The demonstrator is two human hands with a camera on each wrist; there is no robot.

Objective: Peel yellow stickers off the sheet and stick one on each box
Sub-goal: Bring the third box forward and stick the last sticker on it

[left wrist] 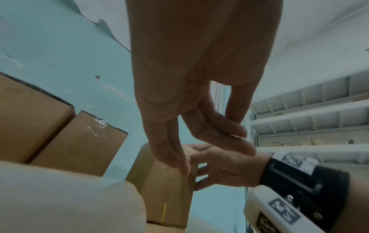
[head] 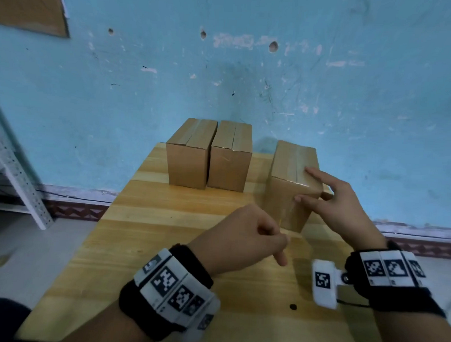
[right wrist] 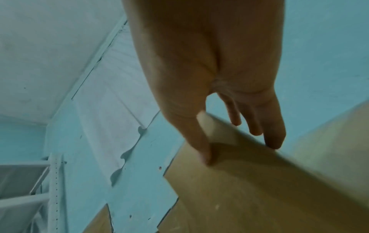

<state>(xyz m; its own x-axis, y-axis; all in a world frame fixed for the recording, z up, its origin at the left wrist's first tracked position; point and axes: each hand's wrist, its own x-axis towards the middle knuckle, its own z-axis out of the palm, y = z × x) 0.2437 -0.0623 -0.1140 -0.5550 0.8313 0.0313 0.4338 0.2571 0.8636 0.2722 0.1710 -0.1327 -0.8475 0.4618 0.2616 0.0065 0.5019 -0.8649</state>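
Three brown cardboard boxes stand on the wooden table (head: 166,232). Two sit side by side at the back (head: 189,159) (head: 229,163). The third box (head: 288,170) stands apart on the right, turned at an angle. My right hand (head: 304,185) grips its near top corner, fingers on the lid and thumb on the front face. The right wrist view shows that grip (right wrist: 239,151). My left hand (head: 282,236) hovers by the box's lower front face, thumb pressed against index and middle fingertips (left wrist: 239,135). No sticker shows between them. A thin yellow line (left wrist: 163,211) marks that face. The sticker sheet is out of view.
A blue wall rises directly behind the boxes. A white metal shelf rack (head: 17,168) stands on the floor to the left of the table. A small black spot (head: 293,306) marks the tabletop near my right wrist.
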